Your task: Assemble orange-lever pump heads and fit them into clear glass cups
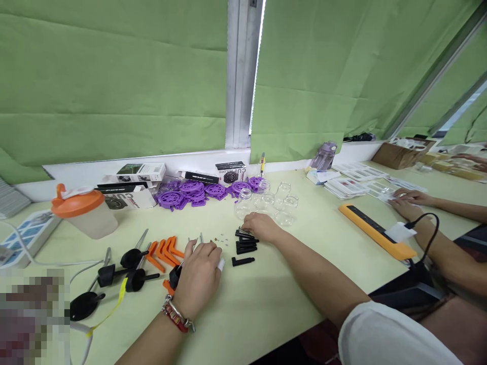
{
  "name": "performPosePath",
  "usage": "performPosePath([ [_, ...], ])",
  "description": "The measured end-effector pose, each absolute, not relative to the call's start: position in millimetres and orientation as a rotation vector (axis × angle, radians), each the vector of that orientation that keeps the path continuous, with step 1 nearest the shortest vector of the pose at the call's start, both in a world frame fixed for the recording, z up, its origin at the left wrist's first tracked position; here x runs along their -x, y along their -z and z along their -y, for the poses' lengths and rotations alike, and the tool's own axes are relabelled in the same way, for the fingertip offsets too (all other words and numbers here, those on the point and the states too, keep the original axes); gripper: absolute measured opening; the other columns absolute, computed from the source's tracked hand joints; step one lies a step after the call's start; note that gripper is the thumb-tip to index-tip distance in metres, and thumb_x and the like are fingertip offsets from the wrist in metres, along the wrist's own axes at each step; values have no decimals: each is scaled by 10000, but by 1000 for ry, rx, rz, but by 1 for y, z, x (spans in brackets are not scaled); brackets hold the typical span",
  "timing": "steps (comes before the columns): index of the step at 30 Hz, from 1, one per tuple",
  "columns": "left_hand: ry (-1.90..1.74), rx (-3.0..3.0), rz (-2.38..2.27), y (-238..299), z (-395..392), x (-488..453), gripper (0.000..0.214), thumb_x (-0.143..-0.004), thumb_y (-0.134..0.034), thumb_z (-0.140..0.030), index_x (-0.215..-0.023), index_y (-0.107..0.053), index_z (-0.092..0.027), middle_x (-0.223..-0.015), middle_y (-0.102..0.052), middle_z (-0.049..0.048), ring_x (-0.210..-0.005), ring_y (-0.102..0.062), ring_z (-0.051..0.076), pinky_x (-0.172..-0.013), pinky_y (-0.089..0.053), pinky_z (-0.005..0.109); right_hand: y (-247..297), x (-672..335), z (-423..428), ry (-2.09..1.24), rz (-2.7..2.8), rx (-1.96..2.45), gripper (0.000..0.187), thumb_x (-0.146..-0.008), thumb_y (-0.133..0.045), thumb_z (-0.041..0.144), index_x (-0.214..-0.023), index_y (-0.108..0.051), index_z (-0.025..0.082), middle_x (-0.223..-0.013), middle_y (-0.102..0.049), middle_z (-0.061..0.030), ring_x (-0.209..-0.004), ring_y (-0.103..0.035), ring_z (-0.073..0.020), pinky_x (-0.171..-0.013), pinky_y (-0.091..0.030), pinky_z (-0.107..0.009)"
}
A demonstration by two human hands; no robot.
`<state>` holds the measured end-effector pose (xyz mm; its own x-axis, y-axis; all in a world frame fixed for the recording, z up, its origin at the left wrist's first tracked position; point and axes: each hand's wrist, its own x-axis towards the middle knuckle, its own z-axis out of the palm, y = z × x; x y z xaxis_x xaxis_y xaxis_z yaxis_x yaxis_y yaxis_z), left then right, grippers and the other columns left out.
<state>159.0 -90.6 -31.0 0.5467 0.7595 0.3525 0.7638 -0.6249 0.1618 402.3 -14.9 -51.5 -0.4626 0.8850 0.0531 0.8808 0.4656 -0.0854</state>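
Note:
My left hand (200, 274) curls downward on the table, fingers bent. A rounded black part (175, 277) shows at its thumb side, and thin metal rods (201, 237) poke out past its fingers; what lies under the palm is hidden. White wrapping covers one finger. My right hand (261, 227) reaches down with fingers together at the top of a row of black L-shaped pieces (246, 247). Whatever its fingertips pinch is too small to make out. A single black L-shaped piece (243, 261) lies nearer me. Tiny metal bits (224, 238) are scattered between the hands.
Orange angled pieces (164, 253) and black knobs with metal rods (133, 258) lie left. Behind stand purple plastic parts (192, 192), clear glass bottles (283, 203) and cup holder boxes (129, 196). An orange-lidded jug (87, 215) stands left. Right are a power strip (375, 232) and another person's hands (407, 200).

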Motion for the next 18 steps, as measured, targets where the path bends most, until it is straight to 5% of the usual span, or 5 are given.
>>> performPosePath([
  [18, 605, 2757, 1354, 30, 91, -159, 231, -805, -462, -83, -898, -646, -185, -967, -666, 76, -923, -595, 230, -1029, -261, 516, 60, -404, 14, 78, 2662, 1527, 187, -846, -492, 99, -837, -666, 168, -900, -644, -73, -905, -554, -182, -694, -349, -255],
])
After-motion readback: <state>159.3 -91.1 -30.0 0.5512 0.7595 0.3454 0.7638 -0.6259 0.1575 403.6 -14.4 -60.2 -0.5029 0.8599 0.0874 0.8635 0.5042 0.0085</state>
